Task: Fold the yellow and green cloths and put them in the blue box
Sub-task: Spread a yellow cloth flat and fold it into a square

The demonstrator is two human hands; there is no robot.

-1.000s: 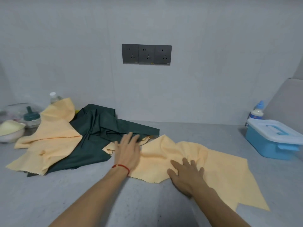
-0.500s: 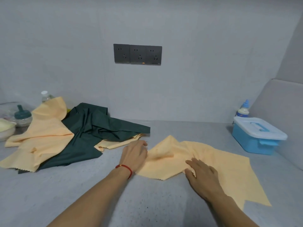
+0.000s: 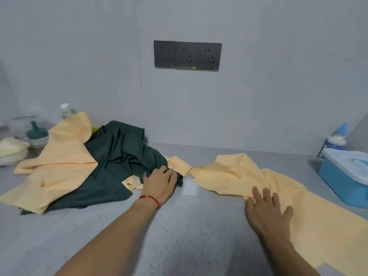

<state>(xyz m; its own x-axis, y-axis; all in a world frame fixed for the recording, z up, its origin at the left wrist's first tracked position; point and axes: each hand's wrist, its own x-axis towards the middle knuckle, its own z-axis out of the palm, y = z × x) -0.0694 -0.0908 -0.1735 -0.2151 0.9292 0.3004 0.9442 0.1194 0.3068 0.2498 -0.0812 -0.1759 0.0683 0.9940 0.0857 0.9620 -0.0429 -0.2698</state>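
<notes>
Bottle label (image 3: 332, 145) — writing unreadable

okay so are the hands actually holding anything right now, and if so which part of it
The left hand grips the green cloth at its near right edge. The right hand lies flat on the yellow cloth, pressing it without gripping.

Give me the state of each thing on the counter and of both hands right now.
left hand: fingers curled on the green cloth's edge
right hand: flat, pressing the right yellow cloth
green cloth: crumpled, unfolded
right yellow cloth: spread, wrinkled, unfolded
left yellow cloth: rumpled, unfolded
blue box: lid on
</notes>
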